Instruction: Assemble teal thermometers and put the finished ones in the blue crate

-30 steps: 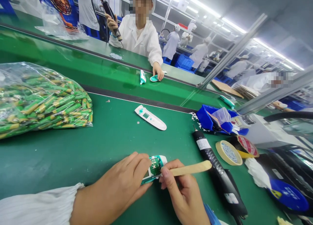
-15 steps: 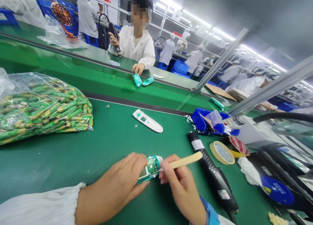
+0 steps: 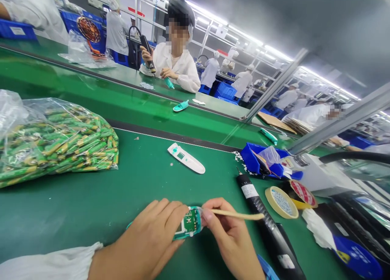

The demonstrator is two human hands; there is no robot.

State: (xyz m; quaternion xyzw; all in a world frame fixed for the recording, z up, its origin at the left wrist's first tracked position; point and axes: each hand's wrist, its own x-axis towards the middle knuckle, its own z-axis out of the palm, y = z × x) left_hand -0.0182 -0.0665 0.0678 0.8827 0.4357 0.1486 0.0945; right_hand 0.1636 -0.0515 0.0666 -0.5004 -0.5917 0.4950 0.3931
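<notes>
My left hand (image 3: 146,241) is closed around a small teal and white device half (image 3: 189,223) with a green circuit board showing, held just above the green mat. My right hand (image 3: 228,239) pinches a flat wooden stick (image 3: 240,215) whose near end meets the device's tip. A white cover piece with a small window (image 3: 186,158) lies on the mat beyond my hands.
A clear bag of green batteries (image 3: 55,140) sits at the left. At the right lie a black electric screwdriver (image 3: 265,223), tape rolls (image 3: 282,202) and a blue bin (image 3: 262,160). Across the green conveyor (image 3: 122,101) a person in white (image 3: 175,65) holds a screwdriver.
The wooden stick has turned edge-on in my right hand. The person opposite has lifted a teal part off the far table. The view has tilted upward.
</notes>
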